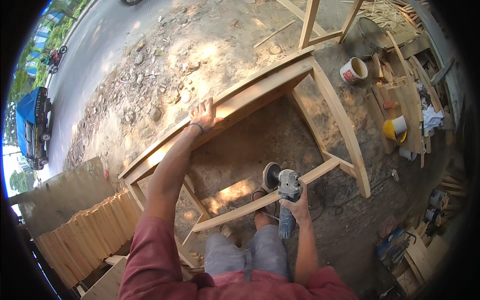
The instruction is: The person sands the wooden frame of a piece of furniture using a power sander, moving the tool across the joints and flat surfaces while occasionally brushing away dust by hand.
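A light wooden frame [343,116] with long rails and legs stands tilted in front of me. My left hand [204,116] grips its long upper rail, fingers over the far side and thumb on the near side. In my right hand [298,204] is a grey angle grinder [288,187], held by its body. The grinder's round dark disc [271,175] faces left and stays apart from the upper rail. The tool is just above the lower crossbar [235,214], partly covering it. Whether the disc is spinning cannot be told.
Another wooden frame [309,22] stands beyond. At right are a white bucket [353,70], a yellow container [395,129] and scrap boards [407,107]. A cord [345,200] lies on the ground. Stacked wood strips [92,237] are at left; a road [95,55] with vehicles lies beyond.
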`<state>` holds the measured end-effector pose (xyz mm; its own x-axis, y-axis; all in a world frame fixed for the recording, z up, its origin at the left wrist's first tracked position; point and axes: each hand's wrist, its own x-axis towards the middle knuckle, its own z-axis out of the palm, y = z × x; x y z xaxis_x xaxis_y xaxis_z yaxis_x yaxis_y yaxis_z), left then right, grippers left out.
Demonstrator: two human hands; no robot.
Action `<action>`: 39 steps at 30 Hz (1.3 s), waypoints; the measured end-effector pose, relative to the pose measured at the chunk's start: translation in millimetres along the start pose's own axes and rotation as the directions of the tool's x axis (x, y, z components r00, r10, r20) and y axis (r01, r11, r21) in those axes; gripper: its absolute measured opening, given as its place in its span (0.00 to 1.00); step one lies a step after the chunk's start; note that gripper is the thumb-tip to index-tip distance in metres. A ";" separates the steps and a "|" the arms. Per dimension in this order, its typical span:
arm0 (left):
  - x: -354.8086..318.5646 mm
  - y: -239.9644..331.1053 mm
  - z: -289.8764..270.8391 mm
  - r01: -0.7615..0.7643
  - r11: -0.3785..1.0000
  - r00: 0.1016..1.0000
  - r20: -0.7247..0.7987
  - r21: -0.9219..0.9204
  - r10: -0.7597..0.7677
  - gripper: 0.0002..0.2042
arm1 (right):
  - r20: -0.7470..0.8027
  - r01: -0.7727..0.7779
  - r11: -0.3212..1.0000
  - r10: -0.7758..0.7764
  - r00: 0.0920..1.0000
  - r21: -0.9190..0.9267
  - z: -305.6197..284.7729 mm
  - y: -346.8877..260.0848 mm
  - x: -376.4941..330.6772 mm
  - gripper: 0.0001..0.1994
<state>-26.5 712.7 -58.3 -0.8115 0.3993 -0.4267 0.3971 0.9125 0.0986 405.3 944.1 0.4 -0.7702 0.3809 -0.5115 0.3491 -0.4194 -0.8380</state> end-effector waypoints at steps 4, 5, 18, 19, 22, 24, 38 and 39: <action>-52.6 23.1 15.0 -0.127 0.990 0.948 -0.284 0.063 0.140 0.45 | 0.006 0.038 0.995 -0.038 0.999 -0.087 14.9 -5.2 -58.3 0.47; -82.6 30.4 25.8 -0.209 0.978 0.910 -0.368 -0.004 0.193 0.44 | 0.006 0.069 0.988 -0.069 0.998 -0.135 12.5 -1.1 -73.5 0.47; -748.8 -137.9 263.8 0.218 0.457 0.975 0.211 -0.862 -0.067 0.21 | -0.105 0.229 0.786 -0.349 0.931 -0.574 78.3 26.6 -347.7 0.45; -791.1 -163.9 273.7 0.269 0.483 0.959 0.185 -0.833 -0.215 0.22 | -0.122 0.174 0.844 -0.270 0.955 -0.507 85.9 38.7 -362.4 0.45; -897.4 -247.1 308.7 0.561 0.328 0.762 0.318 -0.760 -0.565 0.24 | -0.032 0.202 0.754 -0.284 0.958 -0.625 116.6 68.8 -392.0 0.46; -951.6 -292.1 331.0 0.654 0.235 0.642 0.363 -0.719 -0.676 0.24 | 0.074 0.249 0.768 -0.255 0.964 -0.590 145.8 71.3 -403.5 0.46; -974.1 -320.3 361.5 0.655 -0.022 0.584 0.524 -0.756 -0.621 0.22 | 0.181 0.110 0.939 -0.053 0.982 -0.325 263.2 110.5 -389.2 0.42; -975.0 -321.2 361.1 0.672 0.041 0.566 0.477 -0.739 -0.672 0.22 | 0.170 0.069 0.953 -0.019 0.985 -0.296 260.7 114.6 -391.2 0.42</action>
<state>791.9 -1.9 1.3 -0.5215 -0.4302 -0.7368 -0.8461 0.3720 0.3817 607.5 532.2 153.9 -0.8563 0.2426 -0.4560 0.4372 -0.1297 -0.8900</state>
